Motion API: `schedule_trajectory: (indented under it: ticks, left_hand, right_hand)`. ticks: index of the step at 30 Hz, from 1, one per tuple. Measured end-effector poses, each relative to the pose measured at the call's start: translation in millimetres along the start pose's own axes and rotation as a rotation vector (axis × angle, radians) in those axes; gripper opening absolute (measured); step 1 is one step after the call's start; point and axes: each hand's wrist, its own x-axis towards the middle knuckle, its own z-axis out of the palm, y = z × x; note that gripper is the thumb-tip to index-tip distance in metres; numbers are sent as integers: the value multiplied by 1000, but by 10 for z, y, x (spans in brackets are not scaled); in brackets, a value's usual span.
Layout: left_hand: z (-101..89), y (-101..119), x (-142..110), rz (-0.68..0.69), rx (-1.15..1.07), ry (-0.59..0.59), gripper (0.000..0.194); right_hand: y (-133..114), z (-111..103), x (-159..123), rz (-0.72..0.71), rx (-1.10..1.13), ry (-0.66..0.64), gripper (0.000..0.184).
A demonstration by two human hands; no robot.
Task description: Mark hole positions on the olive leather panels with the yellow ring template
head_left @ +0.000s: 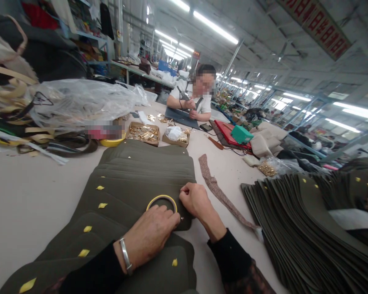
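My left hand [151, 230], with a silver bangle on the wrist, is closed around the near side of a roll of yellow tape [162, 196]. It rests over a spread of overlapping dark olive panels [141, 173]. My right hand [196, 200] is closed in a pinch at the right edge of these panels. Whatever its fingertips hold, if anything, is too small or hidden to make out. Small yellow tape pieces [102, 206] dot the panels, mostly along their left side. A tiny shiny stud [182, 218] shows between my hands.
A brown patterned strip [216, 190] lies right of the panels, beside a thick stack of similar panels [282, 216]. Beyond stand boxes of gold metal parts [143, 133]. A co-worker [191, 96] works across the table. Plastic bags [88, 102] and straps crowd the left.
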Motion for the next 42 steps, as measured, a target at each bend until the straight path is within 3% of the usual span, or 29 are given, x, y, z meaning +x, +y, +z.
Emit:
schedule_trajectory:
  ticks: [2,5,8,11,15,20,27,34,39,42]
  left_hand:
    - [11,-28,-14,6,-74,55,20]
    - [47,-105,-29,10,-169,257,21]
    - [75,-179,-38,43,-179,467,22]
    - [83,-222,-38,4,-145,574,21]
    - [87,-233,-32,-48,-129,580,22]
    - [144,-240,-19,-14,-129,616,20]
    - [177,-267,-22,-35,-142,627,21]
    - [180,-254,-15,-50,-103,528,38]
    - [136,-197,-13,-48,-156,518,41]
    - [137,-185,-20,-47,-165,502,42]
  right_hand:
    - [-27,-7,-30,17,-12,13,20]
    - [-49,-25,-92,-9,-24,21,22]
    - [-44,-49,-136,-44,-25,22,24]
    - [-12,-79,-149,-88,-8,22,25]
    - [110,-153,-121,-116,81,21,25]
    - [256,-182,-91,-29,185,75,25]
    - [102,-52,-51,8,152,58,20]
    - [0,-45,74,25,90,-1,17]
    - [54,-127,-46,-38,133,-12,20]
    - [91,-248,-242,-148,323,62,21]
